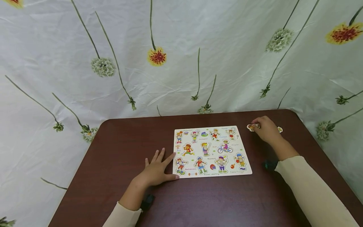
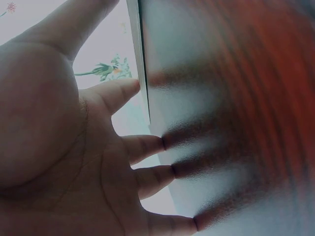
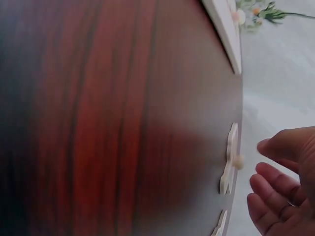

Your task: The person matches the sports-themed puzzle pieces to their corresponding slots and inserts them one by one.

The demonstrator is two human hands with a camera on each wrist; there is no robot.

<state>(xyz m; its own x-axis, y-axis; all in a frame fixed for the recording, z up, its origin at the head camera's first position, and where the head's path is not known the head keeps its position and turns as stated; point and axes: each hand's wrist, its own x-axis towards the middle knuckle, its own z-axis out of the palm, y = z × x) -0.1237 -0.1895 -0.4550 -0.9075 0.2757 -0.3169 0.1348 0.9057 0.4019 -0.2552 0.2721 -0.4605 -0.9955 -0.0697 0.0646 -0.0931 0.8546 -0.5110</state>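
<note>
A white puzzle board (image 1: 208,160) lies flat on the table, with cartoon sports figures in it. My left hand (image 1: 154,171) is spread with straight fingers on the table at the board's left side; thumb and index finger touch its edge. In the left wrist view the palm (image 2: 54,132) faces the camera and holds nothing. At the right, my right hand (image 1: 266,128) hovers by a loose puzzle piece (image 1: 250,127). In the right wrist view that piece (image 3: 229,162), with a round knob, lies on the table; thumb and fingers (image 3: 275,191) are apart from it, loosely bent.
Another loose piece (image 1: 280,129) lies right of the right hand, partly hidden by it. The dark red-brown table (image 1: 119,148) has its far edge against a white flowered cloth (image 1: 175,78).
</note>
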